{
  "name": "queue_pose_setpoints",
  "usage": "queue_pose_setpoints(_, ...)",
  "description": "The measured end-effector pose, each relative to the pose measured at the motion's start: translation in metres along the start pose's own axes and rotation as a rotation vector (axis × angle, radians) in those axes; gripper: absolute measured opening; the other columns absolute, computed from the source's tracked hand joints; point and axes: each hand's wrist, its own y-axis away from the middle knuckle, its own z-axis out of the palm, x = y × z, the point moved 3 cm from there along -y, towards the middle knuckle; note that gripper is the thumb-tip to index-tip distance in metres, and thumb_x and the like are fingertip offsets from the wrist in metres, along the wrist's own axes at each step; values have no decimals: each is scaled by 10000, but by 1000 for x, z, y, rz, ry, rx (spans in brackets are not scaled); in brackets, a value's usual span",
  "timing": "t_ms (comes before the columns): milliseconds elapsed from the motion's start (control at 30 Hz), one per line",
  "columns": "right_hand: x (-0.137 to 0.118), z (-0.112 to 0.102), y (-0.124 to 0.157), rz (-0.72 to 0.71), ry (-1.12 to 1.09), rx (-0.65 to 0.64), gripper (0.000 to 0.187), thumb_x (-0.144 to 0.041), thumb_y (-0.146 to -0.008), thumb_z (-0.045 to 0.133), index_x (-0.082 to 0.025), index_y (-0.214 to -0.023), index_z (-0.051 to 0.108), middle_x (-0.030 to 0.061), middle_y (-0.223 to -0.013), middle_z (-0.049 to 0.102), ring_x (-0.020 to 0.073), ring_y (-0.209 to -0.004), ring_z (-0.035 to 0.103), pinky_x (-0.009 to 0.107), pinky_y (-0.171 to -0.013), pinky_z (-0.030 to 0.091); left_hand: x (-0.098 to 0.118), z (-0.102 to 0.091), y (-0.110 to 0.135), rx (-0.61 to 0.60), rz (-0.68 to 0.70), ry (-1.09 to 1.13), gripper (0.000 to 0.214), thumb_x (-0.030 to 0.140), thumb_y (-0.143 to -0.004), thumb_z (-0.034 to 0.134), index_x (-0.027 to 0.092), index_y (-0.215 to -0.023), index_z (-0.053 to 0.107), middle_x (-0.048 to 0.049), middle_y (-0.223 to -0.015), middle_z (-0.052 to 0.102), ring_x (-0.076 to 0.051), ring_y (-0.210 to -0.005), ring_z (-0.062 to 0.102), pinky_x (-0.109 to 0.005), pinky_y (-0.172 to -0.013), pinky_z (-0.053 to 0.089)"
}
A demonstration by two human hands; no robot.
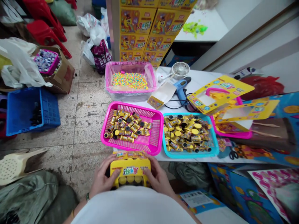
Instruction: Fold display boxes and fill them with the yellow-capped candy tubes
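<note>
A yellow display box with coloured print is held close against my white shirt. Several small yellow-capped containers show in a row through its cut-out front. My left hand grips the box's left side, thumb on the printed panel. On the opposite side my right hand grips it the same way. Just beyond the box, a pink basket holds many small yellow containers with black ends. To its right a turquoise basket is heaped with similar ones, some showing yellow lids.
Behind are a lined pink tub of coloured beads, a blue glue gun, a small white fan and an opened carton. Stacked yellow boxes rise at the back. Scissors lie right; a blue crate stands left.
</note>
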Motion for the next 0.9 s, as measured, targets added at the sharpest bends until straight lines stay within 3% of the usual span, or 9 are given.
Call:
queue_pose_setpoints(100, 19, -5, 8, 44, 14, 47, 495, -445, -928, 628, -261, -1375, 523, 125, -1373, 643, 268, -1233, 645, 403, -1009, 551, -20, 12, 7, -15, -129, 44, 365, 394, -917, 621, 219, -1235, 657, -138, -1367, 641, -277, -1292, 595, -432, -1091, 499)
queue_pose_setpoints(200, 40, -11, -1, 67, 9, 97, 479, -462, -900, 658, -237, -1317, 587, 141, -1305, 687, 292, -1187, 673, 422, -985, 566, -33, 26, -10, -35, -162, 11, 396, 440, -894, 639, 218, -1219, 685, -136, -1303, 689, -272, -1199, 662, -420, -1034, 547)
queue_pose_setpoints(400, 33, -11, -49, -73, 206, 276, 384, -495, -878, 652, -193, -1117, 662, 107, -1052, 757, 269, -943, 735, 374, -790, 618, -15, 25, -83, -2, 68, -61, 244, 411, -867, 668, 203, -968, 746, -100, -976, 760, -246, -910, 722, -376, -798, 617)
queue_pose_setpoints(533, 43, -15, -76, -60, 237, 336, 420, -488, -899, 624, -211, -1214, 600, 78, -1054, 729, 227, -910, 696, 356, -809, 588, -18, 28, -114, 27, 94, -65, 329, 398, -856, 696, 205, -1123, 684, -101, -1086, 733, -233, -967, 706, -369, -831, 598)
queue_pose_setpoints(633, 52, -18, -79, -68, 240, 364, 442, -468, -898, 639, -215, -1253, 561, 79, -1018, 729, 220, -867, 695, 359, -786, 589, -25, 37, -112, 58, 88, -116, 378, 396, -874, 687, 201, -1188, 609, -94, -1073, 720, -220, -943, 704, -364, -833, 587)
queue_pose_setpoints(767, 54, -14, -65, -125, 190, 378, 480, -444, -923, 618, -232, -1320, 453, 133, -1238, 686, 236, -1065, 700, 402, -895, 591, -25, 46, -96, 195, 91, -108, 371, 362, -891, 675, 183, -1190, 549, -97, -1063, 703, -217, -960, 696, -377, -865, 572)
queue_pose_setpoints(900, 53, -10, -51, -139, 182, 408, 382, -449, -919, 627, -228, -1195, 480, 134, -1187, 706, 245, -1051, 719, 416, -882, 608, -17, 57, -84, 274, 175, -73, 230, 296, -926, 623, 184, -1122, 580, -120, -1154, 682, -231, -1108, 653, -418, -981, 530)
